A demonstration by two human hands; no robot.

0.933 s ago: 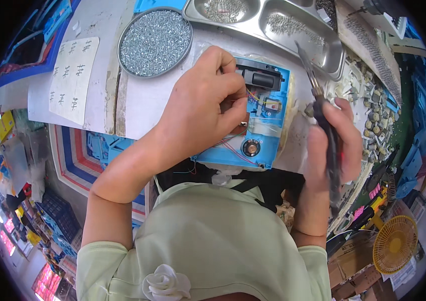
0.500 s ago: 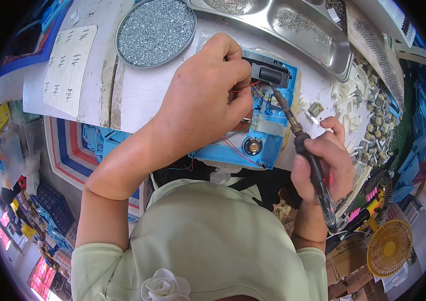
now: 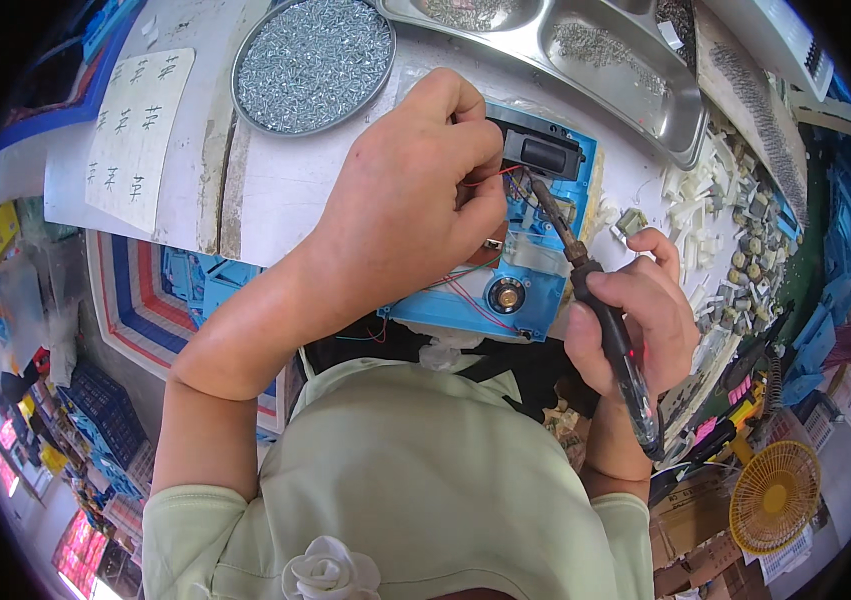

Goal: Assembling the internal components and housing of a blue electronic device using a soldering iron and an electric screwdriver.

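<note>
A blue plastic housing [image 3: 542, 288] lies on the white worktop before me, with thin coloured wires, a round speaker [image 3: 505, 295] and a black part [image 3: 545, 155] at its far end. Over its left side, my left hand [image 3: 420, 180] is closed in a pinch, and a thin red wire [image 3: 490, 180] runs out from its fingertips. My right hand [image 3: 640, 320] grips a soldering iron [image 3: 600, 305] by its dark handle. The iron's tip points up-left among the wires beside the black part; whether it touches anything I cannot tell. My left hand covers the housing's left portion.
A round tray of small screws [image 3: 313, 65] stands at the far left, and a steel compartment tray [image 3: 680, 120] holds small metal parts at the back. Loose small motors and white plastic pieces [image 3: 690, 205] lie to the right. A yellow fan [image 3: 775, 497] is at lower right.
My right hand has shifted left with the soldering iron, and the tip has moved slightly left and nearer among the wires. My left hand has stayed almost still.
</note>
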